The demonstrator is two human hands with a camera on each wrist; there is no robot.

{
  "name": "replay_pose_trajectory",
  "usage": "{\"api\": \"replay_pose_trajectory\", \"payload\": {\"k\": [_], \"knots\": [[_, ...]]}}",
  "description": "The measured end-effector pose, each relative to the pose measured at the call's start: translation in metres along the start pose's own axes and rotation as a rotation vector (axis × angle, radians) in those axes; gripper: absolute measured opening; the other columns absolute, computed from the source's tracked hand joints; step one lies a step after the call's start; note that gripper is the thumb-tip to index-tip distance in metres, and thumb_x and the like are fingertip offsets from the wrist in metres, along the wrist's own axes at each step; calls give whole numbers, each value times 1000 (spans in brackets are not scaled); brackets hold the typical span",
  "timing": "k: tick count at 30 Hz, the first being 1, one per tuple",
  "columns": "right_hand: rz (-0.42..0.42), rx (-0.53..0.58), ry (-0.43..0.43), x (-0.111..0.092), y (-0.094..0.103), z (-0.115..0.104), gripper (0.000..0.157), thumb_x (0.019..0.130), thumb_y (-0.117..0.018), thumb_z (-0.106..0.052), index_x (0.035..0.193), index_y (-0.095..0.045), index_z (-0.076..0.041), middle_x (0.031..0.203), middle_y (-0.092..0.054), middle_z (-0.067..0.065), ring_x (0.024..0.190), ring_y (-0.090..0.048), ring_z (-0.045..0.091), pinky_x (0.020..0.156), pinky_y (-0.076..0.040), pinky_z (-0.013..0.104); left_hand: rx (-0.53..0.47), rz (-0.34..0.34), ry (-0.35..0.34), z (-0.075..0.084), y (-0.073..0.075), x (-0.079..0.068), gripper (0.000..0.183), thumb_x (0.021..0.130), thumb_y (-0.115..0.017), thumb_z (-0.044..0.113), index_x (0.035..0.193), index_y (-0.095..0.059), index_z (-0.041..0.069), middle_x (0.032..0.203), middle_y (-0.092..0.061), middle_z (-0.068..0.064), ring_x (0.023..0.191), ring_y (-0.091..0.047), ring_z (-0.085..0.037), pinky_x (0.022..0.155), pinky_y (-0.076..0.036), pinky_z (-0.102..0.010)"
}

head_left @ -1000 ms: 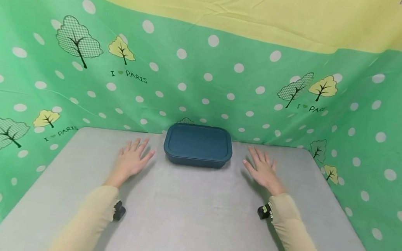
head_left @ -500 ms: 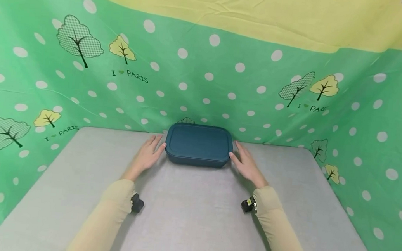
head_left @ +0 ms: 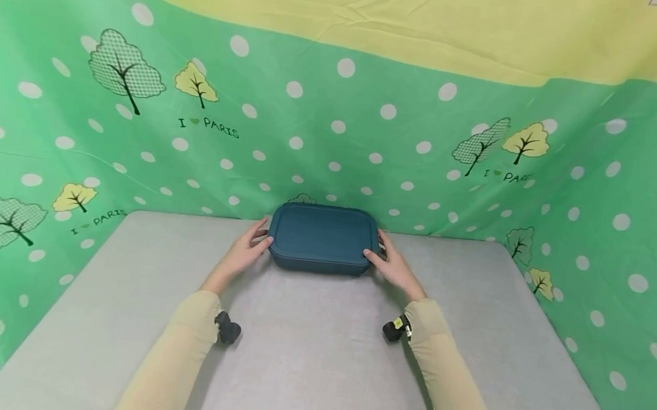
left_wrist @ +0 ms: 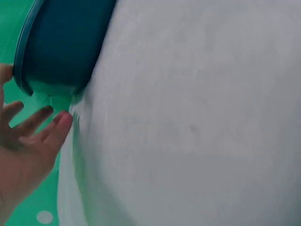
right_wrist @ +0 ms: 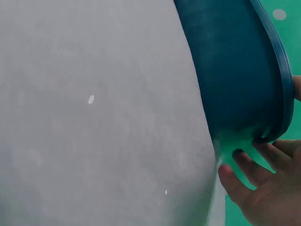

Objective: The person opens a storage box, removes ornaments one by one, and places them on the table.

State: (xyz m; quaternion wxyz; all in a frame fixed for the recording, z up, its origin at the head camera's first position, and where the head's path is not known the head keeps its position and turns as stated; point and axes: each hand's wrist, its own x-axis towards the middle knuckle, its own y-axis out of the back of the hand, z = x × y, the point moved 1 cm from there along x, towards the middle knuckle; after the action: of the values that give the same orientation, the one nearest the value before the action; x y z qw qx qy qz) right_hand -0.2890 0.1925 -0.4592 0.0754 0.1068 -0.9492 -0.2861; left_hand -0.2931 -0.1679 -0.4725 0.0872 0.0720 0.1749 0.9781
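Fingers of your left hand spread loosely beside one end of the blue box, thumb at the rim of its lid, while your right hand lays its thumb over the opposite end, forefinger at the rim, the others splayed clear. With neither hand curled round it, the box, flat on the grey table at its far edge before the dotted cloth, could slip if raised now, or skew if pulled unevenly.
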Motion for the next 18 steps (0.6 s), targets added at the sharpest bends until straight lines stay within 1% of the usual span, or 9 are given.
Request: {"api": "replay_pose_trajectory", "payload": {"k": [4,7,9,13,15,18], "knots": [[-7,104,-43,0,-2,-2,73,99,-54,-23,155,-11,-3,152,-22,28,132,-34,48,101,-38,52,-207,-44,46,-5,0,3,63,100,-50,7,155,-17,5,147,-28,-33,130,-37,-46,98,-43,-46],[-11,230,-111,2,-2,0,69,100,-51,-20,156,-13,-9,153,-20,26,132,-35,46,97,-42,51,-315,-77,85,-5,1,4,65,99,-49,4,155,-16,7,148,-25,-31,130,-38,-43,98,-43,-41],[-15,337,-145,4,-1,2,65,101,-48,-18,156,-15,-11,154,-19,24,133,-34,43,98,-41,51,-377,-98,112,-3,2,6,66,99,-48,1,156,-15,8,149,-24,-30,128,-40,-41,99,-42,-40],[-26,515,-181,6,2,4,62,101,-46,-13,156,-18,-14,155,-18,20,135,-32,38,102,-36,53,-446,-131,138,-1,3,11,70,97,-47,-2,156,-13,9,148,-20,-28,123,-43,-36,101,-41,-42],[-34,567,-191,6,4,5,62,100,-45,-11,156,-18,-14,156,-17,19,136,-31,37,104,-34,53,-461,-145,140,-1,4,13,71,96,-48,-3,156,-12,9,149,-19,-28,121,-45,-33,101,-41,-42],[-32,612,-206,6,5,6,63,99,-46,-10,156,-19,-15,157,-17,17,135,-31,37,104,-33,53,-481,-165,145,-2,4,16,72,96,-48,-4,156,-12,10,149,-18,-27,117,-48,-28,100,-41,-41]]}}
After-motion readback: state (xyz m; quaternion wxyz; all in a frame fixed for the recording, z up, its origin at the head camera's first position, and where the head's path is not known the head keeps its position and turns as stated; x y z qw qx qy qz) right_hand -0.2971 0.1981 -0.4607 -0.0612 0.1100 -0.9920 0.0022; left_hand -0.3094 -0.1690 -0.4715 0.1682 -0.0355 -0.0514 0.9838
